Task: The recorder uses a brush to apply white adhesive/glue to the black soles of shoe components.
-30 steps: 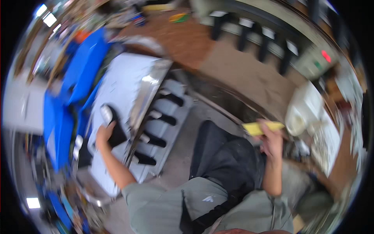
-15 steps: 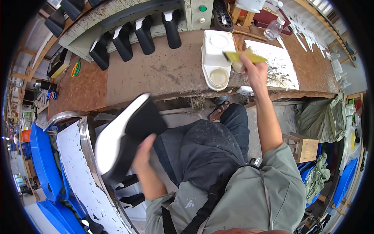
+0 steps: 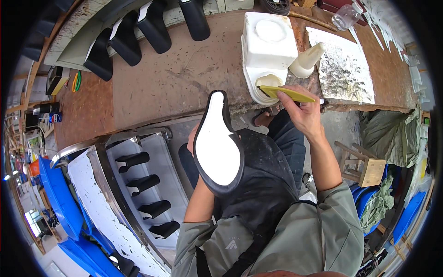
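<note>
In my left hand [image 3: 191, 138], mostly hidden behind it, is a black shoe [image 3: 197, 159] with its white underside turned up. It hangs above my apron, just short of the bench edge. My right hand [image 3: 305, 116] is closed around a flat yellow brush [image 3: 296, 95]. The brush's dark tip is at the round cup [image 3: 266, 84] in front of a white plastic dispenser [image 3: 270, 46]; whether it touches the contents, I cannot tell. Beside the dispenser stands a whitish cone-shaped bottle [image 3: 308, 60].
Several black shoe pieces [image 3: 154, 30] line the back of the wooden bench [image 3: 161, 78]. Others lie on a white rack [image 3: 150, 184] at lower left. A stained white sheet [image 3: 346, 69], a clear bottle [image 3: 346, 17] and white strips are at right; a wooden stool [image 3: 371, 172] stands below.
The shoe has moved right and turned, so its white underside now faces up. My right hand has lowered the brush from above the bench to the dispenser's cup. The view has shifted.
</note>
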Demonstrator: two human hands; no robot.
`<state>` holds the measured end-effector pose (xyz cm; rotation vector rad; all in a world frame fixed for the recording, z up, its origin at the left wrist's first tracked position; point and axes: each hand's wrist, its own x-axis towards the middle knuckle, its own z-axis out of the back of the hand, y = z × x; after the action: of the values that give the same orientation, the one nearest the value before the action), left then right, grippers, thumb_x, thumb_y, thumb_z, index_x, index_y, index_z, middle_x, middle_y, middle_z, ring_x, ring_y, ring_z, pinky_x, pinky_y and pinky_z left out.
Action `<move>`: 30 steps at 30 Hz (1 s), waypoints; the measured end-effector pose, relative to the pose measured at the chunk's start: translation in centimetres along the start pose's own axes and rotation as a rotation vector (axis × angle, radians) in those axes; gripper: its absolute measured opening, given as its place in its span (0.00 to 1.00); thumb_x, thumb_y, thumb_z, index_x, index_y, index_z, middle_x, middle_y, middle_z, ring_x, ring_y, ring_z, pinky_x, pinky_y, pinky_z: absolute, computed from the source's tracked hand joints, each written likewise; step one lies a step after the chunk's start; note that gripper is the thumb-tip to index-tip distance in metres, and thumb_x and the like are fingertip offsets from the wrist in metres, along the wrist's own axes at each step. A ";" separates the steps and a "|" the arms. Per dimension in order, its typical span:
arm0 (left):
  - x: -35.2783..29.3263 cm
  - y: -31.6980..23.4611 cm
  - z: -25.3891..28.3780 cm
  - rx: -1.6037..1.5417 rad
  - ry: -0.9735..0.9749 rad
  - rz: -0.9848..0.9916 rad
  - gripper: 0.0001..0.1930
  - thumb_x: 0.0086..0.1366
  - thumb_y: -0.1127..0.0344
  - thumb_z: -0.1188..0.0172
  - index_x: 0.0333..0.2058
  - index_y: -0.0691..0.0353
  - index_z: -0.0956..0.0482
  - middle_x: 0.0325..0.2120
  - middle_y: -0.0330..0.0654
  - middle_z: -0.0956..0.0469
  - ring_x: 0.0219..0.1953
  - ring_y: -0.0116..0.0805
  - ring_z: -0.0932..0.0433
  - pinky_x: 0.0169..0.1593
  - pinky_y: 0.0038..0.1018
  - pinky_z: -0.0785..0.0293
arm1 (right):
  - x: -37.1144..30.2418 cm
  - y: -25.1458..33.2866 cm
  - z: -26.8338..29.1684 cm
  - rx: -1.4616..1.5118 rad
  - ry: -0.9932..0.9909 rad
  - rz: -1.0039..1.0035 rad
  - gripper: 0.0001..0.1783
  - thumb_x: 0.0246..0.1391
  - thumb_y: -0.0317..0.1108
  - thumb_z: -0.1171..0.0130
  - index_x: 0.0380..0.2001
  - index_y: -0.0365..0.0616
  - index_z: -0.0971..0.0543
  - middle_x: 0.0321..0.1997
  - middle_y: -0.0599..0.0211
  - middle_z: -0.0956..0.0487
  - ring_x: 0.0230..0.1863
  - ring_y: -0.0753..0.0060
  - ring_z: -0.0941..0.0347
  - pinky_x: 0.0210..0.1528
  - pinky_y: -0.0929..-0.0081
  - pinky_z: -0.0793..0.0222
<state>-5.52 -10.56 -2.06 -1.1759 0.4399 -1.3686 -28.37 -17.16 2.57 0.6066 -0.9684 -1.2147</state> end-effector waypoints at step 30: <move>-2.7 -5.3 5.9 0.259 -0.043 -0.872 0.44 0.51 0.64 0.30 0.55 0.64 0.56 0.52 0.53 0.45 0.56 0.60 0.34 0.56 0.42 0.28 | -2.7 14.6 5.0 0.325 -0.011 0.245 0.09 0.48 0.28 0.39 0.30 0.31 0.22 0.24 0.59 0.23 0.18 0.78 0.31 0.21 0.82 0.38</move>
<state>-4.00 -4.76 3.83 -1.2201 -0.3340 -2.0537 -25.61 -10.04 16.30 0.7130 -1.2234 -0.8506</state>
